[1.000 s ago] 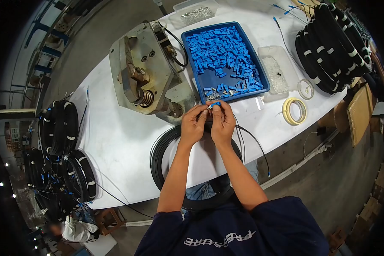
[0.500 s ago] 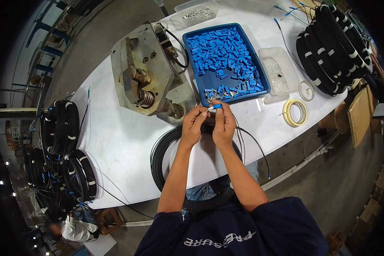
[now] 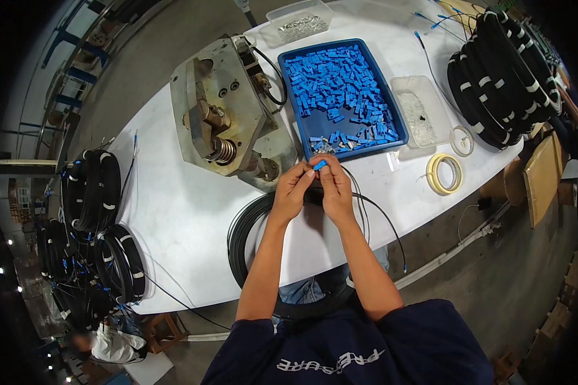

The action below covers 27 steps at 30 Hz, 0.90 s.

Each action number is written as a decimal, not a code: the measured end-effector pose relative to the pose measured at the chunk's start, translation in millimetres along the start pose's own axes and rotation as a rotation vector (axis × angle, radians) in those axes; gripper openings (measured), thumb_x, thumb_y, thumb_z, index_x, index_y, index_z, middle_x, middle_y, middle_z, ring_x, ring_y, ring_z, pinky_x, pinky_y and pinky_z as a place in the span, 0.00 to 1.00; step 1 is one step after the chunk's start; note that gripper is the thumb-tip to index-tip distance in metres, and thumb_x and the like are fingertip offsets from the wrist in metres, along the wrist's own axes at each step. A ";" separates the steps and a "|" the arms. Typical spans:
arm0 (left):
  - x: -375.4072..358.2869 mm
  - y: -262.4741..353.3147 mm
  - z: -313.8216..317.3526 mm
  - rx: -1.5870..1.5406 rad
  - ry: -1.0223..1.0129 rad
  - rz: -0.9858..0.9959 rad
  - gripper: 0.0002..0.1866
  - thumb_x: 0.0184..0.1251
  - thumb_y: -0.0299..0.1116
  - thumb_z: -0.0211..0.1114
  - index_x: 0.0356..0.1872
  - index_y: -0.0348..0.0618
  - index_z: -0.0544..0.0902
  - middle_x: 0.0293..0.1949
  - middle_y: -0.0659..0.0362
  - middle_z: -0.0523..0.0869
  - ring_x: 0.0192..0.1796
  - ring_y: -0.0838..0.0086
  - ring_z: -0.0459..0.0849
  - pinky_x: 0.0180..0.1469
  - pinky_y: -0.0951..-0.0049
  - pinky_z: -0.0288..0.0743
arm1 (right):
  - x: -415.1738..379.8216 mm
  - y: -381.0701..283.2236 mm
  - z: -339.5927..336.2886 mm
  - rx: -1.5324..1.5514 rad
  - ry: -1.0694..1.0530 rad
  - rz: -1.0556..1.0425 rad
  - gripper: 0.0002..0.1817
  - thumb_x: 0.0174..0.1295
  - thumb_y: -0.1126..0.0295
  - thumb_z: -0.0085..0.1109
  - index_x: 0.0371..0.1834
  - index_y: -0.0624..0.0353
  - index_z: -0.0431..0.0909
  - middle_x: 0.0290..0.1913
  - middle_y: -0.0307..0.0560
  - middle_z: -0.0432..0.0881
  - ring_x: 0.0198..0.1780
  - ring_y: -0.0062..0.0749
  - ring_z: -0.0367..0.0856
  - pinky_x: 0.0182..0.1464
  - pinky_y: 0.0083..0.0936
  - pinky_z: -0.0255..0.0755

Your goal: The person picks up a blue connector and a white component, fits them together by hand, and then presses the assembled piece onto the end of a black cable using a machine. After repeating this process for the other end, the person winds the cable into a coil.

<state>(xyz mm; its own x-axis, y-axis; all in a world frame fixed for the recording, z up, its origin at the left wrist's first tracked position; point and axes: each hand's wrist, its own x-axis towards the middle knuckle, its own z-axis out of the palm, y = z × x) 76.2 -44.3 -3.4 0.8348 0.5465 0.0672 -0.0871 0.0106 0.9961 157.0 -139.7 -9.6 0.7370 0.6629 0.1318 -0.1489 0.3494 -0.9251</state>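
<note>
A small blue connector housing (image 3: 320, 165) is between my fingertips, just below the near edge of the blue tray (image 3: 356, 154). My right hand (image 3: 334, 191) is closed on it, thumb and fingers pinched. My left hand (image 3: 291, 191) is pinched at its left side, on a connector end mostly hidden by the fingers. In the tray lie many loose blue connector housings (image 3: 331, 74), with small clear and metallic bits in its near corner. Beneath my hands and forearms rests a coil of black cable (image 3: 239, 240), hanging partly over the table edge.
A metal press (image 3: 228, 122) stands left of the tray. Clear bins (image 3: 420, 119) of small parts, a roll of yellowish tape (image 3: 444, 174) and stacked black cable coils (image 3: 485, 90) are on the right. More coils (image 3: 96, 192) hang at left; a person (image 3: 119, 343) is lower left.
The blue connector housing has shifted slightly left and down between my fingers, and its angle has changed. The white piece beside it is now covered. My hands have come closer together.
</note>
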 end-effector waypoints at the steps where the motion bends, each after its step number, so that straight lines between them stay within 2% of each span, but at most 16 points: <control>1: -0.4 0.2 0.4 0.007 0.011 -0.009 0.11 0.76 0.32 0.58 0.36 0.35 0.80 0.34 0.65 0.78 0.38 0.83 0.72 0.43 0.79 0.66 | 0.8 1.0 -0.1 0.001 0.000 -0.001 0.14 0.79 0.67 0.43 0.51 0.63 0.77 0.53 0.44 0.77 0.53 0.29 0.77 0.57 0.23 0.70; 4: -0.6 -5.2 3.6 0.003 0.048 -0.040 0.10 0.76 0.32 0.59 0.40 0.33 0.82 0.34 0.64 0.80 0.37 0.83 0.74 0.43 0.80 0.69 | 4.4 -3.2 0.8 -0.098 -0.016 -0.043 0.13 0.79 0.68 0.43 0.53 0.64 0.77 0.53 0.43 0.78 0.53 0.29 0.77 0.56 0.23 0.71; 6: -1.9 -8.8 3.5 -0.004 0.076 -0.065 0.09 0.75 0.31 0.60 0.43 0.33 0.83 0.35 0.64 0.80 0.36 0.84 0.74 0.41 0.81 0.69 | 4.6 -9.8 4.6 -0.123 0.032 -0.018 0.12 0.77 0.71 0.47 0.53 0.64 0.77 0.53 0.45 0.78 0.53 0.27 0.77 0.56 0.21 0.71; 7: -2.4 -10.1 3.5 -0.012 0.086 -0.050 0.09 0.76 0.29 0.60 0.47 0.33 0.83 0.38 0.64 0.83 0.41 0.83 0.77 0.46 0.81 0.71 | 3.1 -12.6 7.1 -0.123 0.035 -0.018 0.12 0.77 0.71 0.47 0.53 0.64 0.77 0.53 0.45 0.78 0.53 0.27 0.77 0.56 0.21 0.71; 8: -2.7 -11.6 4.0 -0.020 0.094 -0.036 0.10 0.76 0.27 0.59 0.51 0.33 0.83 0.41 0.64 0.85 0.45 0.82 0.80 0.50 0.82 0.73 | 0.3 -15.1 9.7 0.011 0.088 0.020 0.11 0.75 0.73 0.50 0.53 0.64 0.78 0.53 0.46 0.78 0.54 0.27 0.77 0.56 0.20 0.71; 9: -2.2 -10.0 6.7 -0.020 0.092 -0.037 0.10 0.76 0.27 0.59 0.51 0.33 0.83 0.41 0.64 0.85 0.45 0.82 0.80 0.50 0.82 0.73 | -1.4 -16.1 11.2 0.145 0.142 0.059 0.10 0.73 0.74 0.52 0.53 0.64 0.78 0.52 0.47 0.78 0.54 0.26 0.77 0.56 0.20 0.71; 11: -1.7 -7.0 12.4 -0.113 0.153 -0.029 0.09 0.73 0.22 0.60 0.49 0.32 0.84 0.39 0.60 0.84 0.41 0.81 0.80 0.44 0.80 0.75 | -3.1 -12.4 12.2 0.142 0.166 0.022 0.10 0.72 0.75 0.54 0.53 0.64 0.78 0.52 0.47 0.78 0.54 0.26 0.77 0.56 0.19 0.71; 13: -0.7 -6.5 9.8 -0.049 0.138 0.013 0.09 0.73 0.22 0.61 0.49 0.32 0.85 0.40 0.59 0.85 0.42 0.80 0.81 0.45 0.79 0.76 | -4.1 -6.3 10.8 0.139 0.190 -0.015 0.10 0.71 0.76 0.56 0.52 0.64 0.78 0.52 0.48 0.78 0.54 0.26 0.77 0.56 0.18 0.71; 15: -0.4 -7.4 8.0 0.016 0.123 0.056 0.09 0.73 0.21 0.61 0.49 0.31 0.85 0.40 0.58 0.85 0.43 0.79 0.82 0.46 0.79 0.77 | -2.4 -0.6 8.5 -0.001 0.199 -0.141 0.09 0.70 0.75 0.58 0.51 0.65 0.78 0.50 0.46 0.78 0.51 0.26 0.78 0.54 0.19 0.73; 17: -0.7 -10.0 7.1 0.040 0.127 0.109 0.11 0.72 0.22 0.62 0.52 0.30 0.84 0.47 0.56 0.85 0.46 0.78 0.82 0.49 0.79 0.78 | -1.6 3.1 7.0 -0.039 0.211 -0.161 0.09 0.70 0.74 0.58 0.50 0.66 0.78 0.50 0.45 0.78 0.51 0.26 0.78 0.53 0.20 0.73; 19: -1.1 -8.3 6.7 0.034 0.129 0.070 0.11 0.72 0.21 0.63 0.51 0.30 0.84 0.46 0.57 0.86 0.46 0.78 0.82 0.49 0.79 0.78 | -1.0 4.9 5.4 -0.077 0.221 -0.182 0.09 0.71 0.73 0.58 0.49 0.67 0.78 0.50 0.45 0.78 0.50 0.26 0.78 0.52 0.20 0.73; 21: -2.1 -5.5 7.7 0.028 0.132 0.030 0.10 0.71 0.21 0.63 0.50 0.31 0.84 0.46 0.57 0.86 0.47 0.78 0.82 0.49 0.79 0.77 | -1.0 4.8 3.5 0.010 0.235 -0.063 0.09 0.71 0.73 0.59 0.48 0.66 0.79 0.50 0.46 0.78 0.50 0.27 0.78 0.53 0.22 0.73; 23: -1.3 -1.9 10.6 -0.171 0.129 -0.088 0.11 0.70 0.20 0.64 0.51 0.32 0.84 0.47 0.57 0.86 0.47 0.78 0.82 0.50 0.79 0.78 | -1.7 2.4 1.3 0.029 0.253 -0.047 0.09 0.71 0.72 0.59 0.48 0.66 0.79 0.50 0.46 0.78 0.50 0.27 0.77 0.54 0.22 0.72; 25: -2.7 -10.4 8.6 -0.153 0.125 -0.052 0.11 0.70 0.19 0.63 0.51 0.32 0.84 0.46 0.56 0.86 0.46 0.78 0.83 0.50 0.79 0.78 | -3.2 0.9 -0.3 0.046 0.270 -0.031 0.08 0.71 0.72 0.58 0.48 0.65 0.79 0.50 0.46 0.78 0.50 0.27 0.77 0.55 0.23 0.71; 27: -3.6 -15.1 6.4 -0.130 0.128 -0.015 0.11 0.70 0.18 0.63 0.51 0.32 0.83 0.46 0.56 0.86 0.44 0.78 0.84 0.50 0.78 0.78 | -4.2 0.6 1.8 -0.005 0.180 -0.106 0.08 0.71 0.72 0.59 0.47 0.65 0.79 0.52 0.45 0.78 0.51 0.28 0.77 0.55 0.23 0.70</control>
<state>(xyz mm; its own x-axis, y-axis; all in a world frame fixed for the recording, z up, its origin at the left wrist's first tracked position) 78.0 -51.7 -18.3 0.7611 0.6476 0.0362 -0.1517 0.1234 0.9807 152.7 -141.1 -10.0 0.8542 0.4937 0.1633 -0.0614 0.4076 -0.9111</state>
